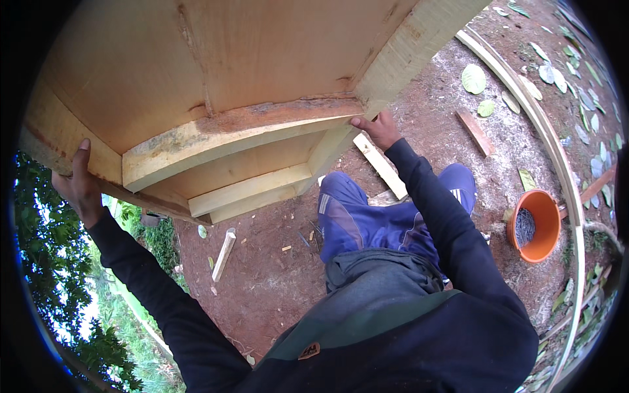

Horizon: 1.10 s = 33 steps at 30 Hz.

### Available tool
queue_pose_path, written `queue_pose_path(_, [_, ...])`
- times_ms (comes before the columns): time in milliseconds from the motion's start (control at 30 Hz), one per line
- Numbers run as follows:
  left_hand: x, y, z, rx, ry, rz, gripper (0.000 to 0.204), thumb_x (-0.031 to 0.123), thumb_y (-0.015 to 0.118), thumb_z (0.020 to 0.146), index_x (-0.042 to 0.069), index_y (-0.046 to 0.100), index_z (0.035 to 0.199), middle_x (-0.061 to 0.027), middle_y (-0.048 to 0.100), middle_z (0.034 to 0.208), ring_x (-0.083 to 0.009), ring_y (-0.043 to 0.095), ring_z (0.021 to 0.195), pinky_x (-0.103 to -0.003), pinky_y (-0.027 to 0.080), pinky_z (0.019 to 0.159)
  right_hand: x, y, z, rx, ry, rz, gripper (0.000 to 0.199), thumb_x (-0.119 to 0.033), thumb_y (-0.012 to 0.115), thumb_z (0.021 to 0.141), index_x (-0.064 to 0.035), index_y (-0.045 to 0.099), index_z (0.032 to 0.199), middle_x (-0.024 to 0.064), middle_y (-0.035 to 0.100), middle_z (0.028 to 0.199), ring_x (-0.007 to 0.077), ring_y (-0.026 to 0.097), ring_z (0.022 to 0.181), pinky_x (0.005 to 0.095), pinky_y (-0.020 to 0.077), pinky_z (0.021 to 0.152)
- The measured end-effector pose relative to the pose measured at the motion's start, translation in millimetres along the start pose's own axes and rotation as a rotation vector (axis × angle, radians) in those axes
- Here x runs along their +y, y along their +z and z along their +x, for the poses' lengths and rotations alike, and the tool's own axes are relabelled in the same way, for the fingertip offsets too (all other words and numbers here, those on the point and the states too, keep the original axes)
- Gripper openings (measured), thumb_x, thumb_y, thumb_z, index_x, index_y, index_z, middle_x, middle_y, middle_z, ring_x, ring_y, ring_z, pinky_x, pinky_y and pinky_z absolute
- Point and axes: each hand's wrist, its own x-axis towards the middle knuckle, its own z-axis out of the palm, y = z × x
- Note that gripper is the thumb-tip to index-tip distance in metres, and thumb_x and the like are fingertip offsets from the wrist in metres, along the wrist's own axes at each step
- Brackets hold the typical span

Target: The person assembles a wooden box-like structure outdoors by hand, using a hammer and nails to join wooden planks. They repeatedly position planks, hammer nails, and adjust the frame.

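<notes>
A large wooden frame with plywood panels (262, 49) is held up in front of me, tilted, its crosspieces facing me. My left hand (78, 187) grips its left side rail, thumb on the near face and the fingers mostly behind the wood. On the opposite rail, my right hand (380, 130) holds the edge near where a crosspiece (242, 147) with rough bark-like wood meets it. The right thumb presses on the rail; the other fingers are largely hidden. A second, lower crosspiece (252, 187) closes the frame's near end.
An orange bucket (545, 229) of nails stands on the dirt at my right. Beyond it runs a long, pale wooden strip (569, 164). Wood offcuts lie about, including a pale batten (380, 165), a reddish board (476, 132) and a short stick (223, 255). Leaves are scattered at far right.
</notes>
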Motion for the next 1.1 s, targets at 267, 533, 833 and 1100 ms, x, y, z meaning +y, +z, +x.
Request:
queue_pose_path(267, [-62.8,-68.7,32.2,0.298,-0.142,-0.354,0.045,0.02,0.073,0.088,-0.01,0.062,0.12,-0.0176,0.066,0.117,-0.0265,0.068,0.103,-0.037,0.054,0.093,-152.1,-24.4,100.9,0.056,-0.374,-0.058,0.071,-0.043,0.086,0.078,0.0053,0.061,0.124,0.0152,0.07,0.11,0.0268,0.07,0.098,0.0364,0.056,0.088])
queue_pose_path(533, [-147.4,-0.2,-26.9,0.417,-0.321,-0.768,0.044,0.026,0.061,0.092,-0.008,0.058,0.121,-0.0172,0.064,0.116,-0.0289,0.067,0.107,-0.042,0.054,0.095,-300.2,-7.9,101.0,-0.019,-0.565,-0.441,0.053,-0.032,0.088,0.081,0.0005,0.064,0.114,0.0021,0.065,0.1,0.0114,0.06,0.091,0.0296,0.0511,0.083])
queue_pose_path(833, [-110.7,136.8,-136.9,0.558,-0.694,-1.185,0.06,0.03,0.063,0.085,-0.002,0.05,0.133,-0.0158,0.056,0.126,-0.0315,0.055,0.124,-0.047,0.046,0.105,-378.5,12.3,67.1,-0.203,-0.7,-0.83,0.066,-0.03,0.089,0.08,0.0036,0.062,0.13,0.0077,0.07,0.114,0.0162,0.065,0.101,0.0311,0.0536,0.09])
queue_pose_path(1100, [-114.4,201.8,-158.2,0.69,-0.636,-1.1,0.068,0.043,0.061,0.091,0.0,0.046,0.141,-0.0151,0.054,0.134,-0.029,0.052,0.126,-0.044,0.04,0.109,-419.8,26.9,65.7,-0.252,-0.75,-0.947,0.061,-0.031,0.09,0.077,0.0032,0.067,0.122,0.0088,0.071,0.111,0.0172,0.066,0.099,0.0316,0.0544,0.088])
